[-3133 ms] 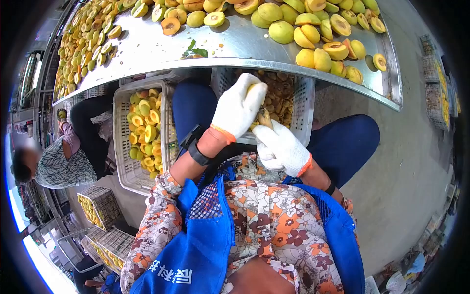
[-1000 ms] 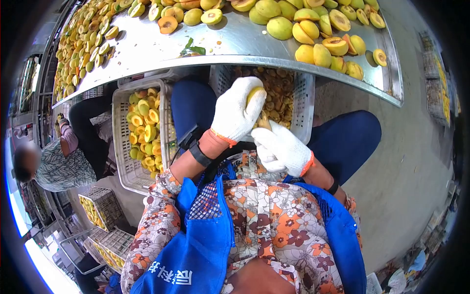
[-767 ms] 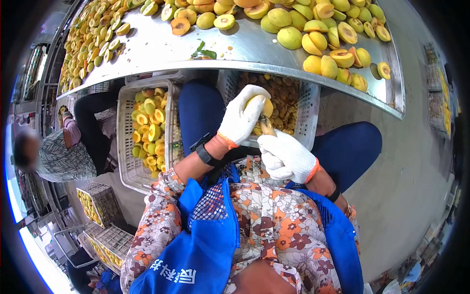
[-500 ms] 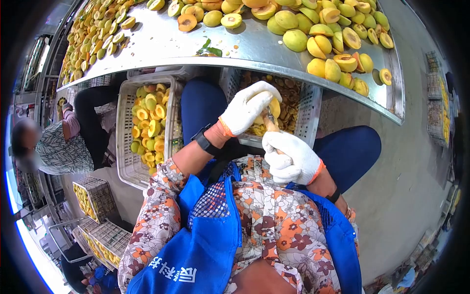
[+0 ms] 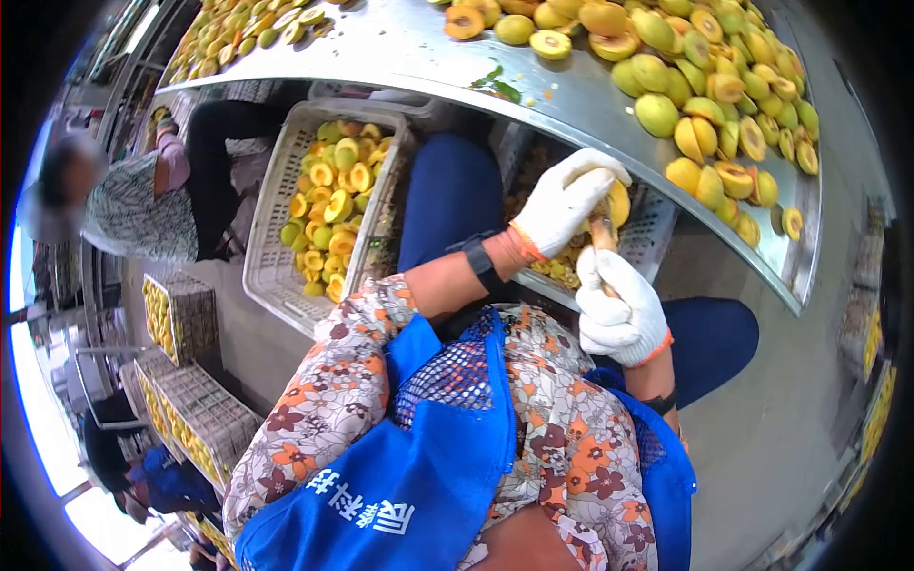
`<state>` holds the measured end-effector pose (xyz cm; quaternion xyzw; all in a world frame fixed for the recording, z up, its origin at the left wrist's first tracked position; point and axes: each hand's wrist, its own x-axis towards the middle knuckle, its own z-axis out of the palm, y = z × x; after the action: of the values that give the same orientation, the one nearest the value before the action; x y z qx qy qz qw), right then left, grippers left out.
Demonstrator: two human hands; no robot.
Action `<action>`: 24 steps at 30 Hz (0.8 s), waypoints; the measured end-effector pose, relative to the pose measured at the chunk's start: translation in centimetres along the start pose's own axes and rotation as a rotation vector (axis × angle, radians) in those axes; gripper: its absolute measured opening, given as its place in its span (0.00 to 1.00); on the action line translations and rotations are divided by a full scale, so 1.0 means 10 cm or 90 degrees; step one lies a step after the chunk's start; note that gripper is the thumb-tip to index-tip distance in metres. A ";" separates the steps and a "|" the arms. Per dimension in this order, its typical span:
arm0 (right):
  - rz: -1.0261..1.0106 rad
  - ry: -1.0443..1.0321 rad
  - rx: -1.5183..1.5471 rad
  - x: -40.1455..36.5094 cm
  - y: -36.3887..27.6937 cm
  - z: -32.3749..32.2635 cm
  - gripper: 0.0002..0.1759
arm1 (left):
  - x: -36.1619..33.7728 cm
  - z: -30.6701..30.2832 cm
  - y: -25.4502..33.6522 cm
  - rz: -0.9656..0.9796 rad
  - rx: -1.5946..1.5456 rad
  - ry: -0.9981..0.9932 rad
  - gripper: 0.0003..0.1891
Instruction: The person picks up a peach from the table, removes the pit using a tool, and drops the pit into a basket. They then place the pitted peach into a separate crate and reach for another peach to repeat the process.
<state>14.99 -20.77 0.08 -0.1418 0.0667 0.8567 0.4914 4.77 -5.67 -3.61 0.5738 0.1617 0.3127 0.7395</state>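
My left hand (image 5: 568, 203), in a white glove, is closed around a yellow stone-fruit half (image 5: 619, 203). My right hand (image 5: 624, 306), also gloved, grips the wooden handle of a tool (image 5: 602, 231). The tool's upper end meets the fruit, and its tip is hidden by the fruit and my left fingers. Both hands are over a grey plastic crate (image 5: 659, 226) between my knees, which holds brown and yellow fruit scraps. Just beyond them runs the edge of a metal table (image 5: 400, 57) bearing many cut fruit halves (image 5: 705, 133).
A white crate (image 5: 269, 214) of fruit halves (image 5: 338, 205) stands left of my leg. Another person (image 5: 143, 205) sits farther left. Stacked crates (image 5: 205, 409) of yellow fruit are at lower left, and more crates (image 5: 862, 324) line the right side. Green leaves (image 5: 498, 84) lie on the table.
The view has turned, so the table slants and everything sits farther right. My hands still hold the fruit half and the tool together; the tool's metal part, visible before, is now hidden.
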 end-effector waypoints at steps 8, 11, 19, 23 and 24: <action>-0.014 -0.031 -0.036 0.12 0.08 0.01 0.14 | 0.14 -0.31 0.04 -0.054 -0.086 -0.212 0.20; -0.016 -0.036 -0.044 0.13 0.05 0.07 0.14 | 0.16 -0.30 0.08 -0.018 -0.054 -0.176 0.19; -0.005 -0.007 -0.092 0.20 0.07 0.12 0.12 | 0.04 -0.25 0.17 -0.035 -0.081 -0.089 0.21; -0.017 -0.005 -0.055 0.22 0.05 0.12 0.13 | 0.13 -0.28 0.16 -0.046 -0.052 -0.151 0.23; -0.011 -0.006 -0.030 0.21 0.03 0.12 0.13 | 0.12 -0.21 0.13 -0.024 -0.058 -0.078 0.23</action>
<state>13.53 -18.85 0.54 -0.1497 0.0431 0.8543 0.4958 4.06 -3.18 -2.85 0.5544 0.1120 0.2702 0.7792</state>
